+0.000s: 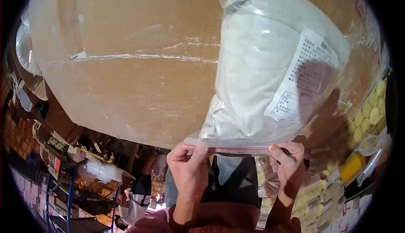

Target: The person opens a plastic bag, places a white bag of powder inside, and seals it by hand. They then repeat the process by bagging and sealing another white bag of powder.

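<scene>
A clear zip bag [249, 77] filled with something white lies on the brown tabletop [139, 94], its zip edge toward me. A white printed label [301, 77] shows through or on its right side. My left hand [190, 163] pinches the left end of the bag's mouth, just at the red zip line. At the right end of the same strip, my right hand [287, 157] pinches with thumb and fingers. Between the two hands the mouth edge runs nearly straight. A shadow falls across the label.
Pale tape or a crack [139, 56] runs across the tabletop. A blue metal rack [69, 199] with a white plastic bundle [103, 172] stands at lower left, near another person [135, 207]. Many pale yellow round items [371, 110] lie at the right, by a yellow packet [351, 169].
</scene>
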`<state>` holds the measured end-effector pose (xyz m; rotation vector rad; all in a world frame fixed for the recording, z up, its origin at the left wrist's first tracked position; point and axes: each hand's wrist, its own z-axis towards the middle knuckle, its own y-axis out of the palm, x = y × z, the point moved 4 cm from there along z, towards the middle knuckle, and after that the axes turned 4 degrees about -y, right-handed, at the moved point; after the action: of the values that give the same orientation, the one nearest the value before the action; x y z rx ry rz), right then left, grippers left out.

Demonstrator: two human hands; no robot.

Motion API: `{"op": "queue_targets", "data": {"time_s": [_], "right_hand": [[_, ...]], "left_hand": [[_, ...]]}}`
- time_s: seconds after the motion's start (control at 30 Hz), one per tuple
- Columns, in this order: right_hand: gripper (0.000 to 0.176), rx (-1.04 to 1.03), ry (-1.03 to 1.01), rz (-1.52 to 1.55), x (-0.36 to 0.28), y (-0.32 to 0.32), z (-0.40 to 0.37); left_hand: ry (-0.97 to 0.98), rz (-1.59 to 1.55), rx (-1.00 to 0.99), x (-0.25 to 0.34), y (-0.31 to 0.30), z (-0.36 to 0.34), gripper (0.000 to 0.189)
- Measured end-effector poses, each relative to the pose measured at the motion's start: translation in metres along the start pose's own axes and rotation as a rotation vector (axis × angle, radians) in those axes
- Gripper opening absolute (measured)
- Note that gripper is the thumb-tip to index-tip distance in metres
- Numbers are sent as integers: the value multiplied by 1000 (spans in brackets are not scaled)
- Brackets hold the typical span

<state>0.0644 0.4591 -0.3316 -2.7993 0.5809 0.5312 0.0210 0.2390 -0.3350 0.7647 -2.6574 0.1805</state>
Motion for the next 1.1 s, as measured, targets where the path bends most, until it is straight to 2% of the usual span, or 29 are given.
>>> {"op": "queue_targets", "data": {"time_s": [0.13,0.17,0.2,0.23,0.27,0.33,0.4,0.47,0.5,0.53,0.6,0.7,0.77,0.8,0.83,0.87,0.9,0.93,0.97,1.0,1.03,1.07,1.1], "right_hand": [[12,-41,95,-18,0,3,-1],[9,-91,113,-45,-1,2,-4],[11,-61,91,-51,-5,-2,-6],[13,-28,-102,-176,-9,-13,-1],[16,-2,-274,-304,-17,-22,-2],[44,6,-448,-169,-46,-11,-11],[49,91,-619,-189,-79,10,-12],[53,63,-665,-141,-93,27,8],[55,-59,-531,75,-86,33,30],[55,-150,-400,394,-103,45,18],[55,-161,-250,409,-96,56,28],[60,-382,-469,414,-122,54,-3],[72,-413,-491,399,-119,44,-54],[80,-533,-608,397,-128,39,-98],[86,-548,-745,213,-115,34,-123],[88,-612,-654,198,-81,32,-135],[83,-627,-731,138,-78,33,-162],[79,-576,-764,39,-71,36,-188],[71,-546,-684,146,-41,41,-190],[57,-475,-663,69,-7,41,-189],[54,-487,-550,210,36,42,-170],[55,-443,-477,253,49,44,-173],[56,-395,-406,300,63,45,-176]], "left_hand": [[51,-139,-25,10,-17,1,9],[47,-99,19,11,-28,-1,12],[28,-186,143,21,-34,3,15],[138,-135,150,40,-32,8,19],[360,166,180,56,-45,10,29],[484,383,116,79,-12,-5,29],[560,521,-156,85,57,-15,29],[517,666,-269,80,98,-13,39],[459,608,-312,83,108,-16,39],[399,553,-360,84,118,-21,38],[305,442,-459,89,132,-26,38],[178,327,-541,105,124,-52,43],[223,404,-661,121,103,-93,57],[227,409,-654,125,85,-109,65],[152,341,-733,131,69,-134,71],[71,368,-807,132,49,-145,73],[9,347,-856,129,30,-151,72],[17,356,-870,120,14,-150,62],[-15,490,-851,115,1,-158,62],[-48,622,-823,107,-13,-165,61],[9,662,-818,92,-31,-158,60],[71,690,-800,76,-47,-150,59],[17,672,-794,72,-58,-157,59]]}}
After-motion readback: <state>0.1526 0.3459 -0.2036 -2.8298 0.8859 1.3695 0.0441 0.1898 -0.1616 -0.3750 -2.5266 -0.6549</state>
